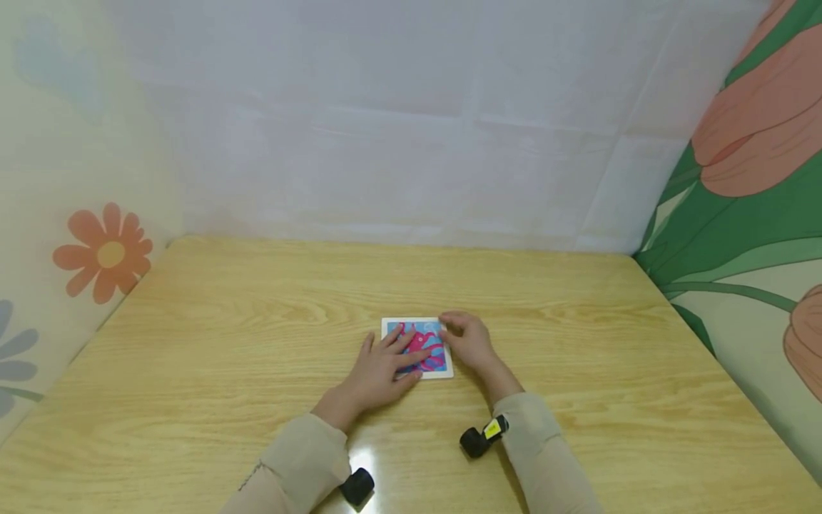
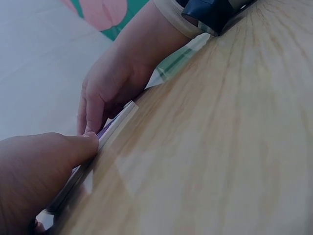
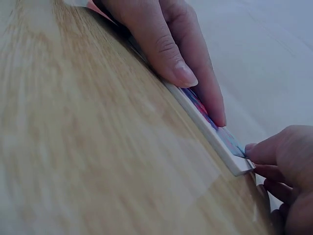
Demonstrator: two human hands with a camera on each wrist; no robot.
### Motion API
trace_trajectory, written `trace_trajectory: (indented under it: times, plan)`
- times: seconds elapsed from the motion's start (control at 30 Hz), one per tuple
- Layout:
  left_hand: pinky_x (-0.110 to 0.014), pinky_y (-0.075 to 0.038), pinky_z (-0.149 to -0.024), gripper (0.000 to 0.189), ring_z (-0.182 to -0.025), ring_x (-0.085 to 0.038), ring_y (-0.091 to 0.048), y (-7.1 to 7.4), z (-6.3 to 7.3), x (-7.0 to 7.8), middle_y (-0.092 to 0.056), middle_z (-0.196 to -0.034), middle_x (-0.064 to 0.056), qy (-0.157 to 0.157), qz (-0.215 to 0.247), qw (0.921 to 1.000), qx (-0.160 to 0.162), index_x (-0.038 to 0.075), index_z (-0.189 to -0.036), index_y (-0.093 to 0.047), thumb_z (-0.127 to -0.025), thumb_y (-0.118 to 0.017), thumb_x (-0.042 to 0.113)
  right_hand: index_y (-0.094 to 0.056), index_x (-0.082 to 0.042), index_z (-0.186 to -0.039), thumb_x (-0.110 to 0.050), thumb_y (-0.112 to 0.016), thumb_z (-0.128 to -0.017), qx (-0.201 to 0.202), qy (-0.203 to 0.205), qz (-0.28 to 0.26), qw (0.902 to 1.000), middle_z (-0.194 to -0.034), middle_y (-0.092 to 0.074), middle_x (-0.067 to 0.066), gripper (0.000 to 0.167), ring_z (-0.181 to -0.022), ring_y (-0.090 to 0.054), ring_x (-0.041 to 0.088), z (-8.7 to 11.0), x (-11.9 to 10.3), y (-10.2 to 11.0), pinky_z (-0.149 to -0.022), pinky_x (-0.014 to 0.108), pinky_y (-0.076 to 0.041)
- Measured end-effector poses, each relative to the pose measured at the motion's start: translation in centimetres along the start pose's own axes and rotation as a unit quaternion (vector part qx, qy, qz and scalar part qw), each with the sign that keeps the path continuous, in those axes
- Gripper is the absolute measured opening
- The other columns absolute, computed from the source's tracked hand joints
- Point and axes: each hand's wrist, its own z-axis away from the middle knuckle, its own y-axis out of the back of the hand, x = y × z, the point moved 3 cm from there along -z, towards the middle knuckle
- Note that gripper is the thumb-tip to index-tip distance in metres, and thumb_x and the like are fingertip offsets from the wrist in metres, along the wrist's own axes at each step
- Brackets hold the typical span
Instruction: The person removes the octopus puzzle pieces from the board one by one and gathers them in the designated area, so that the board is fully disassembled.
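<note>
A flat, square puzzle-like board point(image 1: 435, 360) with a white border and a pink octopus picture on blue lies on the table. My left hand point(image 1: 382, 370) rests across its left half, fingers spread over the picture, thumb along the near border. At the right side, my right hand point(image 1: 472, 343) pinches the border near the far corner. The right wrist view shows the right thumb on top of the board's white edge point(image 3: 215, 139), with fingers against its side. Part of the octopus is hidden under the left fingers.
The wood-grain table point(image 1: 225, 307) reaches back to a white cloth point(image 1: 411, 143). Flower-patterned panels stand on both sides, an orange flower point(image 1: 110, 253) on the left one. Black wrist cameras point(image 1: 475, 442) sit below the sleeves.
</note>
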Motion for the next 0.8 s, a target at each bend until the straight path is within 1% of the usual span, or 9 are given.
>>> trace_trajectory:
  times: [0.1, 0.23, 0.47, 0.6, 0.8]
  plan:
    - [-0.061, -0.011, -0.090, 0.038, -0.124, -0.032, -0.021, 0.04, 0.01, -0.09, -0.034, -0.133, -0.011, -0.006, -0.003, 1.0000, -0.001, 0.026, -0.121, -0.053, -0.084, -0.050, 0.036, -0.061, 0.002, -0.102, -0.003, -0.063, -0.076, -0.002, 0.001, 0.012, 0.9999, -0.108, -0.056, 0.016, 0.027, -0.104, -0.048, 0.030, 0.01, -0.07, -0.02, -0.092, 0.040, -0.031]
    - [-0.062, -0.011, -0.090, 0.037, -0.123, -0.033, -0.022, 0.18, 0.07, -0.09, -0.035, -0.133, -0.011, -0.011, -0.002, 0.9999, 0.001, 0.025, -0.120, -0.053, -0.085, -0.050, 0.036, -0.062, 0.002, -0.101, -0.004, -0.063, -0.075, -0.003, -0.003, 0.010, 0.9999, -0.108, -0.056, 0.016, 0.027, -0.105, -0.047, 0.030, 0.02, -0.08, -0.04, -0.092, 0.040, -0.030]
    - [-0.061, -0.010, -0.091, 0.037, -0.124, -0.032, -0.021, 0.25, 0.13, 0.04, -0.034, -0.133, -0.011, -0.007, 0.007, 0.9999, -0.005, 0.025, -0.120, -0.054, -0.085, -0.051, 0.036, -0.062, 0.000, -0.101, -0.004, -0.063, -0.076, -0.002, -0.005, 0.012, 0.9999, -0.108, -0.056, 0.015, 0.025, -0.105, -0.047, 0.030, -0.01, 0.14, -0.16, -0.092, 0.041, -0.030]
    - [-0.061, -0.009, -0.091, 0.037, -0.124, -0.032, -0.019, 0.18, 0.08, 0.08, -0.033, -0.134, -0.011, 0.000, 0.011, 0.9999, -0.009, 0.025, -0.120, -0.053, -0.085, -0.051, 0.036, -0.063, 0.000, -0.099, -0.003, -0.064, -0.075, 0.005, -0.009, -0.002, 0.9999, -0.107, -0.056, 0.015, 0.024, -0.104, -0.048, 0.029, 0.00, 0.22, -0.13, -0.092, 0.040, -0.031]
    - [-0.061, -0.009, -0.091, 0.037, -0.125, -0.031, -0.019, 0.12, -0.03, 0.13, -0.032, -0.134, -0.011, 0.005, 0.004, 0.9999, -0.011, 0.026, -0.120, -0.053, -0.085, -0.051, 0.036, -0.063, 0.000, -0.098, -0.001, -0.064, -0.074, 0.017, -0.020, -0.027, 0.9993, -0.106, -0.057, 0.015, 0.024, -0.103, -0.049, 0.028, 0.09, 0.18, -0.02, -0.090, 0.037, -0.034]
